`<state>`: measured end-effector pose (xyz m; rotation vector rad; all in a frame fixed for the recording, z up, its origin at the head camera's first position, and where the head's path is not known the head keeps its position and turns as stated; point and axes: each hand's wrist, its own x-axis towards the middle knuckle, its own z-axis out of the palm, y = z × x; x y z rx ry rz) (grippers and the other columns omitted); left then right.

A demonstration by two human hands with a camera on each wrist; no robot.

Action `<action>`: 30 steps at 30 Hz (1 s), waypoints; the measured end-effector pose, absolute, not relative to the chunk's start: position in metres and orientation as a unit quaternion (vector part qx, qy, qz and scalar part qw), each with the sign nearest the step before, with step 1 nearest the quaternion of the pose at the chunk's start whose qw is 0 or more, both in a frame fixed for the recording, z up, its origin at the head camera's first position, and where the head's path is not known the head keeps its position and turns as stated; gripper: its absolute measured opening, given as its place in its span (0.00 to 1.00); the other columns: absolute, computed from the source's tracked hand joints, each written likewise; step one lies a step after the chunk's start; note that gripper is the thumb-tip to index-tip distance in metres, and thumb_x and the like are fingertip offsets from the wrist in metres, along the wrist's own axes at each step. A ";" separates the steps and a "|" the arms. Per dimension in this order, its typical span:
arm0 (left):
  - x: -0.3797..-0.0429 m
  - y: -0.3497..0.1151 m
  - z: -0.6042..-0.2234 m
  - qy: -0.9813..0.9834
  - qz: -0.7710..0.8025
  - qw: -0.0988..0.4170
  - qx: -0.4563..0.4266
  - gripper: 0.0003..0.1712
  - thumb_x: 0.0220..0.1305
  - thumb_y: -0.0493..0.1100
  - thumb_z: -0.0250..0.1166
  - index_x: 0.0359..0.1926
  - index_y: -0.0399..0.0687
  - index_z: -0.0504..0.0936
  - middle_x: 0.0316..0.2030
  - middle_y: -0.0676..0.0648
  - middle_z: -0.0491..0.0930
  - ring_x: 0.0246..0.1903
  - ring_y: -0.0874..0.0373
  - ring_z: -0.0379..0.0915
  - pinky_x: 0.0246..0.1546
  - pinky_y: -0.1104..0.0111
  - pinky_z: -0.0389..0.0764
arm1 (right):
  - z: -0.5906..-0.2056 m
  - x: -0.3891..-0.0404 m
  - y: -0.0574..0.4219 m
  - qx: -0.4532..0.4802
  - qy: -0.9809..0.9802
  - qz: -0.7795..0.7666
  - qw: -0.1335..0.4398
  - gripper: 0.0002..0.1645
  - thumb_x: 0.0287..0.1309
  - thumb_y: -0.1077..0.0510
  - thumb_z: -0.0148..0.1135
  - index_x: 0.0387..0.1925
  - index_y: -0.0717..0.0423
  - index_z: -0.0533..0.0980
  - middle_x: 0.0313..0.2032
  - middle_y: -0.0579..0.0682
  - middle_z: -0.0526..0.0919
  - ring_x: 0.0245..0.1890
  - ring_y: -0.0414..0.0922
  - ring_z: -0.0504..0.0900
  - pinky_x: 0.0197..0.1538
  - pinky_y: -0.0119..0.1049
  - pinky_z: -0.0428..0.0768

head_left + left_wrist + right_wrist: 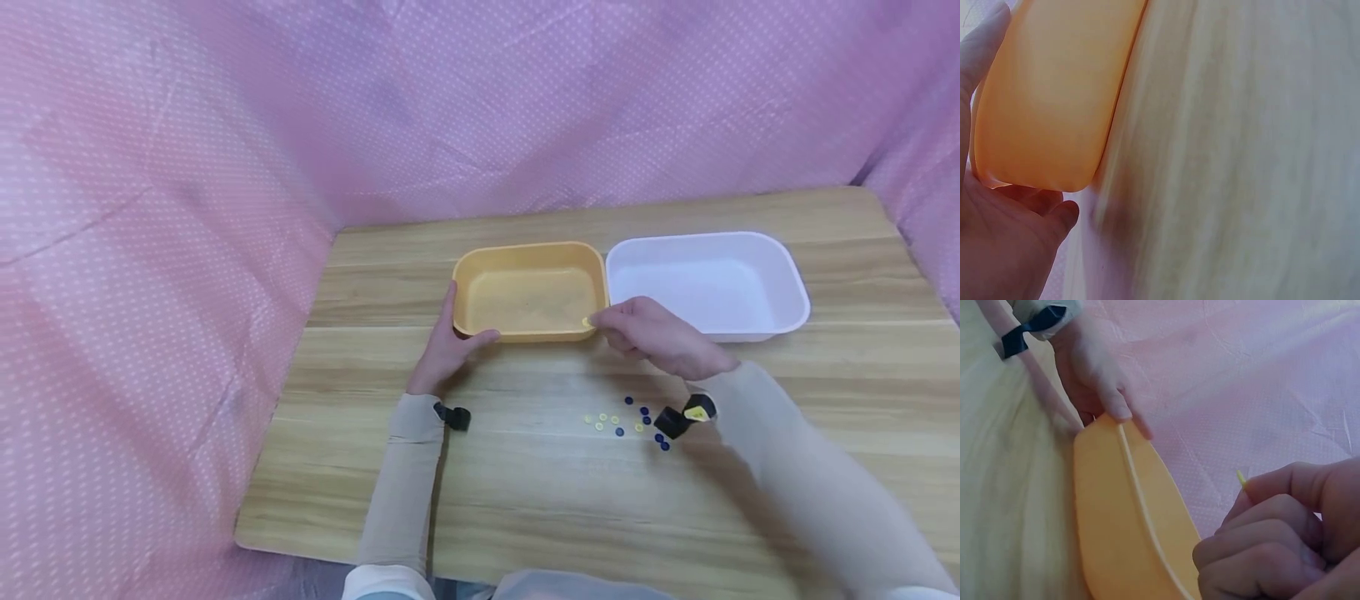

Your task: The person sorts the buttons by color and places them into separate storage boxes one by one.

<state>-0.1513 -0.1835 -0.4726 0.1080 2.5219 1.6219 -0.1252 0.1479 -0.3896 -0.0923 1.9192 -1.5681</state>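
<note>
My right hand [660, 337] pinches a small yellow ring [587, 322] between thumb and index finger, over the front right corner of the orange tub [480, 334]. From the right wrist view the yellow ring [1241, 479] appears edge-on at the fingertips. My left hand [442, 354] grips the tub's front left corner, its thumb along the front rim and the fingers against the left side. On the table in front of the tubs lie several loose yellow rings [603, 417] and several dark blue round pieces [619, 432].
A white tub [750, 336] stands just right of the orange one, nearly touching it. Both are on a wood-grain table [352, 367]. Pink dotted cloth [487, 108] hangs behind and at the sides. Black straps with small black blocks [671, 423] sit at both wrists.
</note>
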 end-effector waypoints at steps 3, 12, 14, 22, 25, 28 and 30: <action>-0.150 -0.182 -0.469 0.838 0.539 0.075 0.041 0.72 0.45 0.63 0.76 0.78 0.58 0.34 0.76 0.55 0.41 0.72 0.60 0.42 0.71 0.60 0.47 | -0.386 -0.135 0.147 -0.039 0.735 -0.596 0.321 0.29 0.68 0.45 0.54 0.16 0.55 0.60 0.14 0.46 0.58 0.17 0.44 0.58 0.25 0.34 0.59; -0.152 -0.184 -0.470 0.837 0.539 0.080 0.045 0.71 0.48 0.60 0.76 0.77 0.61 0.32 0.76 0.57 0.38 0.73 0.61 0.39 0.72 0.61 0.45 | -0.376 -0.163 0.133 -0.039 0.755 -0.572 0.317 0.29 0.67 0.46 0.55 0.14 0.52 0.59 0.13 0.43 0.57 0.14 0.39 0.56 0.19 0.30 0.56; -0.151 -0.184 -0.470 0.837 0.540 0.076 0.044 0.71 0.47 0.61 0.76 0.77 0.61 0.33 0.76 0.57 0.39 0.73 0.60 0.39 0.72 0.59 0.46 | -0.377 -0.169 0.128 -0.043 0.746 -0.584 0.318 0.29 0.67 0.49 0.55 0.13 0.51 0.58 0.13 0.43 0.57 0.14 0.39 0.55 0.20 0.30 0.56; -0.148 -0.186 -0.473 0.839 0.537 0.077 0.031 0.71 0.44 0.64 0.76 0.77 0.68 0.34 0.76 0.57 0.40 0.73 0.59 0.39 0.71 0.58 0.47 | -0.389 -0.195 0.105 -0.030 0.746 -0.577 0.332 0.29 0.67 0.50 0.55 0.11 0.49 0.58 0.13 0.42 0.58 0.15 0.38 0.57 0.20 0.29 0.57; -0.149 -0.186 -0.472 0.842 0.532 0.080 0.027 0.71 0.46 0.61 0.76 0.77 0.64 0.34 0.76 0.55 0.39 0.73 0.59 0.39 0.72 0.59 0.46 | -0.395 -0.203 0.097 -0.023 0.741 -0.581 0.336 0.29 0.67 0.52 0.56 0.11 0.49 0.58 0.12 0.41 0.58 0.14 0.37 0.56 0.19 0.28 0.56; -0.150 -0.184 -0.469 0.841 0.534 0.087 0.027 0.70 0.50 0.56 0.76 0.77 0.59 0.33 0.76 0.52 0.39 0.73 0.57 0.39 0.72 0.60 0.46 | -0.400 -0.210 0.089 -0.012 0.741 -0.583 0.334 0.29 0.65 0.55 0.56 0.10 0.47 0.58 0.11 0.41 0.59 0.13 0.36 0.56 0.17 0.28 0.56; -0.151 -0.182 -0.467 0.838 0.537 0.091 0.029 0.69 0.52 0.52 0.76 0.77 0.56 0.32 0.77 0.50 0.38 0.73 0.56 0.38 0.72 0.59 0.45 | -0.403 -0.214 0.084 -0.003 0.745 -0.579 0.330 0.29 0.63 0.56 0.57 0.09 0.47 0.58 0.11 0.41 0.59 0.12 0.36 0.56 0.16 0.28 0.56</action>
